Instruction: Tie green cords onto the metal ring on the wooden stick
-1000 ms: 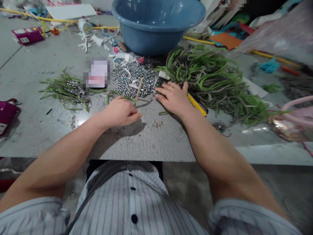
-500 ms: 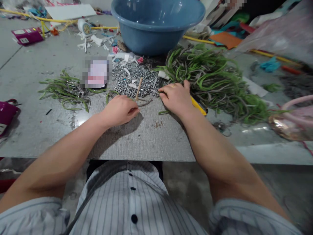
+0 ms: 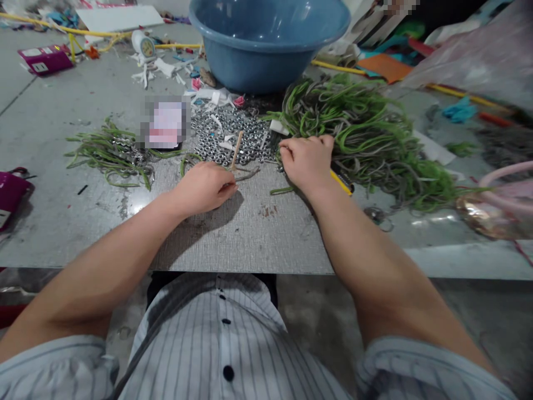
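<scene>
My left hand (image 3: pixel 208 188) is closed around a grey cord (image 3: pixel 249 175), whose end sticks out to the right past the fingers. A loop of green cord (image 3: pixel 189 161) shows just behind it. My right hand (image 3: pixel 308 164) rests between the metal nuts (image 3: pixel 233 128) and a large heap of green and grey cords (image 3: pixel 370 128). Its fingers are curled and the tips are hidden, so what they hold, if anything, cannot be seen. A yellow and black object (image 3: pixel 342 182) lies partly under that hand. A thin wooden stick (image 3: pixel 237 150) leans up at the nuts' near edge.
A blue basin (image 3: pixel 266 55) stands behind the nuts. Left of them are a blurred-out rectangular object (image 3: pixel 166 125) and a smaller bundle of green cords with metal pieces (image 3: pixel 110 147). Purple boxes (image 3: pixel 45 60) lie at the far left. Plastic bags (image 3: pixel 478 55) fill the right back.
My right hand has drawn back from the nuts, shifting a little right toward the cord heap, with its fingers more curled. The left hand with the grey cord has stayed in place.
</scene>
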The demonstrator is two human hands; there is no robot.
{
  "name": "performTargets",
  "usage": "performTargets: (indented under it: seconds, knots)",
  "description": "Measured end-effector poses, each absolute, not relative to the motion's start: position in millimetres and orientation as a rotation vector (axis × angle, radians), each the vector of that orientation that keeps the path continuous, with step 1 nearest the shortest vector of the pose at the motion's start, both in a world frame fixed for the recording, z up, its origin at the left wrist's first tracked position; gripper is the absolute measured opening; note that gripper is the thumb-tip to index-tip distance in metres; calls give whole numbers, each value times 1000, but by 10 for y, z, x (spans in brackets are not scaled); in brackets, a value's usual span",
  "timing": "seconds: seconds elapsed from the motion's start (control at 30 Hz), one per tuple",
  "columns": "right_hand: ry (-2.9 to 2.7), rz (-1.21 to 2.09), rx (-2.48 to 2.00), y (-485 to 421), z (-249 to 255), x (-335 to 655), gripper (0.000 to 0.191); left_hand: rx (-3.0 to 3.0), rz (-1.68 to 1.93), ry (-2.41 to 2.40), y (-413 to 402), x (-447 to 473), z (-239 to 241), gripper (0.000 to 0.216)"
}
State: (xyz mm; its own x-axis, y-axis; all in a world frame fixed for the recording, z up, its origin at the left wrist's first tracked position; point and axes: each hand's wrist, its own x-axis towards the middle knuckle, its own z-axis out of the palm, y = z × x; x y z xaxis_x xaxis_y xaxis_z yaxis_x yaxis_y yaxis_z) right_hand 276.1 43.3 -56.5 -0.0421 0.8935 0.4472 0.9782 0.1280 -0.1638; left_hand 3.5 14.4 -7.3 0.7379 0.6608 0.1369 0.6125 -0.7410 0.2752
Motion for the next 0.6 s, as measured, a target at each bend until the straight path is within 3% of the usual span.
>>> performTargets:
  seconds: [0.23, 0.6]
  knots:
    - [-2136, -152, -1769, 431, -535, 2692, 41, 2797, 228, 1036, 121, 54, -45, 30]
    - [-2324, -340, -1800, 460, -485, 2699, 21, 2809, 157, 1050, 102, 68, -1, 33]
